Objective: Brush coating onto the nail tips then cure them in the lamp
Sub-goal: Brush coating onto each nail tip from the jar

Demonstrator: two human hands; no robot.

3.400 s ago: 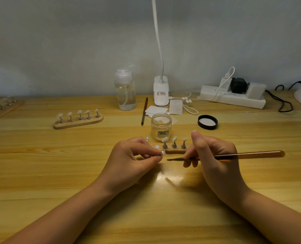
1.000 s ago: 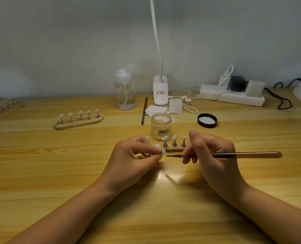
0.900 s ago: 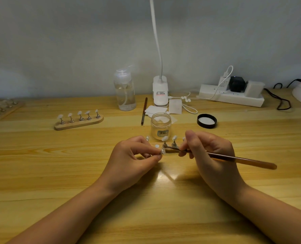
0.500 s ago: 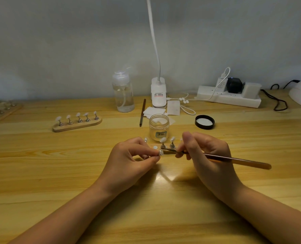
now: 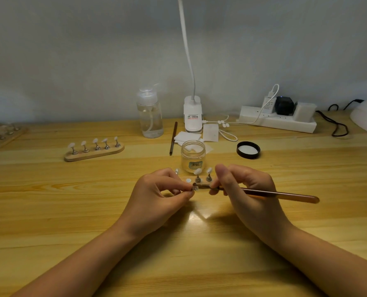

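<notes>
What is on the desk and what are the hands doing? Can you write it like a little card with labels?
left hand: pinches a nail tip on its small stand
right hand: holds a brush, bristles at the nail tip
open jar: just behind the hands
black lid: off, right of the jar
wooden holder: five nail tips, back left
pump bottle: clear, at the back

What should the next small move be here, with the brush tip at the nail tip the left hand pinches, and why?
Probably a short stroke of the brush across the nail tip. The right hand holds the bristles right at the tip, which the left hand pinches; the open jar stands just behind for reloading.
</notes>
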